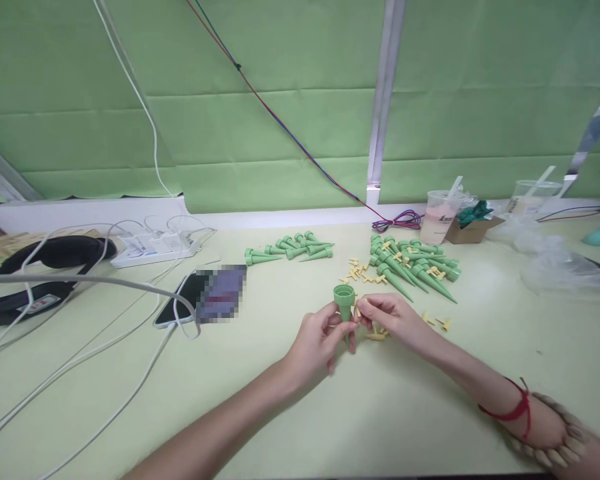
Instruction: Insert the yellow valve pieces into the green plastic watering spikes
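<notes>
Head view: pale, smooth worktop (280,290). Left, a small cluster of green plastic tapered spikes with round caps (296,253) lies sideways, well apart from the hands, probably to keep that batch separate. Left hand (313,340) has a narrow grip on one green plastic spike with an open round cup (345,302): held roughly upright over the worktop, between the hands, likely so its near side is exposed. Cup looks hollow, ridged inside; lower cone partly behind fingers. Right hand (389,315): fingertip pinch on a small yellow plastic piece (359,308), right beside the spike; contact unclear. Loose yellow plastic bits (356,272) lie just beyond, presumably for easy reach. Further right, bigger green spike pile (403,268), yellow bits among it.
</notes>
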A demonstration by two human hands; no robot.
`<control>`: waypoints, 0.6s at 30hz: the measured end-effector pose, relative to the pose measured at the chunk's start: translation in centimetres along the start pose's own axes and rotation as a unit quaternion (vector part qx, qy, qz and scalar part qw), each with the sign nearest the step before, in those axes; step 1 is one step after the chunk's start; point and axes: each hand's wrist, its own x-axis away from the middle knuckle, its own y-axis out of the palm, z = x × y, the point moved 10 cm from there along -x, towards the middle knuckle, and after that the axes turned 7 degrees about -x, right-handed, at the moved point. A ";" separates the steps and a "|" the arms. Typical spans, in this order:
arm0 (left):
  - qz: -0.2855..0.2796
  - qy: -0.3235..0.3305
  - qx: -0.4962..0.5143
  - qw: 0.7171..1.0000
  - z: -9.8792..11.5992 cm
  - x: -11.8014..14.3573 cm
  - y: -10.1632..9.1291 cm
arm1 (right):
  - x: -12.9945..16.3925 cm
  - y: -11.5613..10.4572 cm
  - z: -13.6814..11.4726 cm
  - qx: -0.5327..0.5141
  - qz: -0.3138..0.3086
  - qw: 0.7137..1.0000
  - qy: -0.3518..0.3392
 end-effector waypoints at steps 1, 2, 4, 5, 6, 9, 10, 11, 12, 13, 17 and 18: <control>0.000 0.001 -0.001 1.000 0.1 0.0 0.0 | 0.0 0.0 0.1 -0.014 -0.003 1.000 0.003; 0.001 0.004 -0.001 1.000 0.2 0.0 -0.1 | 0.0 0.1 0.2 -0.027 -0.006 1.000 0.006; 0.002 0.005 0.012 1.000 0.3 -0.1 -0.1 | -0.1 0.1 0.4 -0.048 -0.006 0.999 0.011; 0.001 0.002 0.025 1.000 0.3 -0.2 -0.1 | -0.1 0.1 0.5 -0.056 -0.004 0.998 0.013; -0.001 -0.003 0.041 0.999 0.2 -0.2 0.0 | -0.2 0.0 0.6 -0.063 -0.003 0.998 0.014; -0.016 -0.026 0.086 0.996 0.0 -0.2 0.4 | -0.4 -0.2 0.4 -0.073 0.000 0.997 0.009; -0.022 -0.031 0.095 0.995 0.1 -0.2 0.5 | -0.4 -0.2 0.2 -0.072 -0.002 0.997 0.005; -0.029 -0.034 0.101 0.994 0.1 -0.2 0.6 | -0.4 -0.3 0.0 -0.071 -0.006 0.997 0.001; -0.036 -0.036 0.105 0.993 0.2 -0.2 0.8 | -0.5 -0.2 -0.2 -0.069 -0.012 0.998 -0.001; -0.041 -0.037 0.108 0.993 0.3 -0.2 0.8 | -0.4 -0.2 -0.3 -0.067 -0.019 0.998 -0.002; -0.054 -0.042 0.120 0.990 0.1 0.0 1.1 | -0.4 -0.4 -0.7 -0.026 -0.015 0.999 -0.011; -0.057 -0.042 0.122 0.990 0.0 0.0 1.2 | -0.4 -0.5 -0.7 -0.010 -0.007 1.000 -0.014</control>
